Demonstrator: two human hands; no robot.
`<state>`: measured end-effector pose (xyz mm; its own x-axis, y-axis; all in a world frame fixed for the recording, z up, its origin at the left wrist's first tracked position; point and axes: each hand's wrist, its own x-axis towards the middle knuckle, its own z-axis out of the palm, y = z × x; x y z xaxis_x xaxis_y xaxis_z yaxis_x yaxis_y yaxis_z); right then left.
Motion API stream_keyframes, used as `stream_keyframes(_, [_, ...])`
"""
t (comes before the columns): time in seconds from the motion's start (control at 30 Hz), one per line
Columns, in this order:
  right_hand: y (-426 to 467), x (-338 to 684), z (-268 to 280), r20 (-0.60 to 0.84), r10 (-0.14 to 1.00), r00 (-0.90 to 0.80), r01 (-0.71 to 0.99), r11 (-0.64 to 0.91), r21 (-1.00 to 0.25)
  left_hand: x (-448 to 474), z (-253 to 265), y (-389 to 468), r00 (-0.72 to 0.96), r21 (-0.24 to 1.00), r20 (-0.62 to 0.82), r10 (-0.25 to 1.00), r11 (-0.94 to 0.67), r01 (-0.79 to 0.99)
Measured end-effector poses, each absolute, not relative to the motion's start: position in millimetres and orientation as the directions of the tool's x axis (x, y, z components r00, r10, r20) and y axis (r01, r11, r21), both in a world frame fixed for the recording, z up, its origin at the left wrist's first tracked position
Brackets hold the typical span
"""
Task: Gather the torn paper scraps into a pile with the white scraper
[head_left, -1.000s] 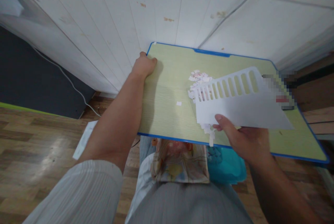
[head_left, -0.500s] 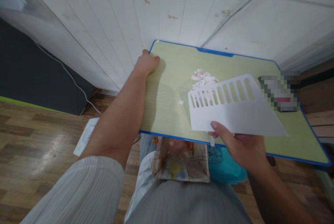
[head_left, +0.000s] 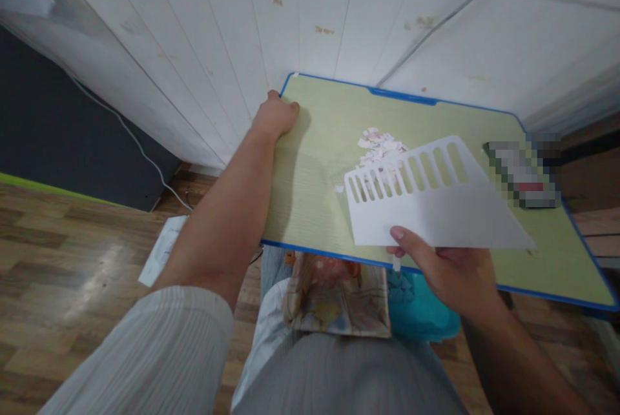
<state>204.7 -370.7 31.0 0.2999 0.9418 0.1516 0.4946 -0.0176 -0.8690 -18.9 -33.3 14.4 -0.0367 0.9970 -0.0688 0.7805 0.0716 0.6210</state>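
My right hand (head_left: 450,266) is closed on a white plastic scraper (head_left: 426,215) with a row of slots along its far side, thumb on top. The scraper hangs tilted over a small table (head_left: 314,208) with a pale green top and blue rim. Just beyond its slotted side lies a pile of torn paper scraps (head_left: 380,144), partly seen through the slots. One loose scrap (head_left: 339,189) sits left of the scraper. My left hand (head_left: 276,115) grips the table's far left edge, thumb on top and fingers mostly hidden beneath.
A pixelated phone-like object (head_left: 523,176) rests on the table's right side. Below the near edge are a patterned bag (head_left: 339,312) and a turquoise container (head_left: 421,312). A white panelled wall (head_left: 320,8) stands behind. On the wooden floor lies a white power strip-like object (head_left: 159,253).
The scraper has shifted slightly left, closer to the loose scrap. My left hand keeps its hold on the table, and the view has moved a little.
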Motion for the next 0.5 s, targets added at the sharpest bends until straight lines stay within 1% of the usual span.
stream_keyframes(0.07, [-370, 205, 32, 0.143, 0.954, 0.264, 0.491, -0.006, -0.871, -20, 13, -33, -0.038, 0.633, -0.075, 0.996, 0.077, 0.770])
stream_keyframes(0.2, [-363, 204, 37, 0.143, 0.938, 0.315, 0.474, -0.025, -0.880, -21, 11, -30, -0.048, 0.649, -0.077, 0.996, 0.087, 0.755])
stream_keyframes(0.3, [-360, 201, 36, 0.157, 0.952, 0.263, 0.525, -0.005, -0.851, -20, 10, -28, -0.054, 0.658, -0.069, 0.996, 0.086, 0.749])
stream_keyframes(0.37, [-359, 200, 34, 0.172, 0.957, 0.236, 0.515, 0.027, -0.857, -20, 9, -27, -0.058, 0.654, -0.063, 0.996, 0.085, 0.752])
stream_keyframes(0.43, [-356, 203, 36, 0.164, 0.950, 0.265, 0.473, 0.020, -0.881, -19, 8, -26, -0.060, 0.649, -0.060, 0.996, 0.085, 0.756])
stream_keyframes(0.5, [-349, 212, 43, 0.185, 0.926, 0.329, 0.437, 0.024, -0.899, -20, 8, -26, -0.056, 0.655, -0.061, 0.997, 0.083, 0.751])
